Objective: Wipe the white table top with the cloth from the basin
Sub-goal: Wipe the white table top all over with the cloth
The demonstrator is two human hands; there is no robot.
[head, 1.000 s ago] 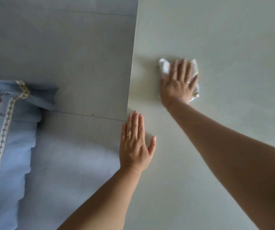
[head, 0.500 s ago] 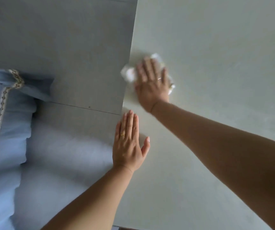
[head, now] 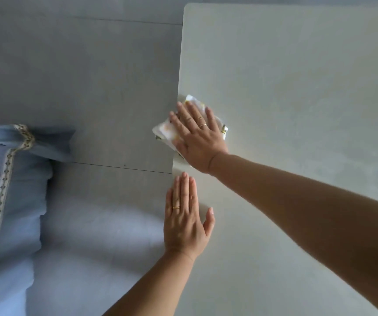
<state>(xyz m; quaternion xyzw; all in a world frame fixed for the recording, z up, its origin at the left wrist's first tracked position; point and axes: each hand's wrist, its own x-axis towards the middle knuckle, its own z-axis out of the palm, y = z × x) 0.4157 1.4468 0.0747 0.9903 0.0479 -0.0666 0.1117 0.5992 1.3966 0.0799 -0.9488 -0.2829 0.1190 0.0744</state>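
Head camera looks down on a white table (head: 297, 76) and a grey tiled floor (head: 81, 76) beside it. Closest to the person, the left hand (head: 184, 222) lies flat and spread on the table, right along its left edge, holding nothing. The little-finger side sits at the rim and the thumb points in toward the middle of the table. A gold ring is on one finger. Just past those fingertips, the right hand (head: 198, 137) presses flat on a white cloth (head: 164, 132) with small yellow and dark marks. The fingers are spread over the cloth, not curled round it. The cloth sits on the left edge, and one corner hangs out over the floor. Another bit peeks out by the fingertips, and a bit more on the thumb side. Beyond the hands, the table runs bare up to a rounded far corner, with lots of open room to the right. Low on the left, a blue fabric (head: 8, 190) with patterned trim lies well apart from the table.
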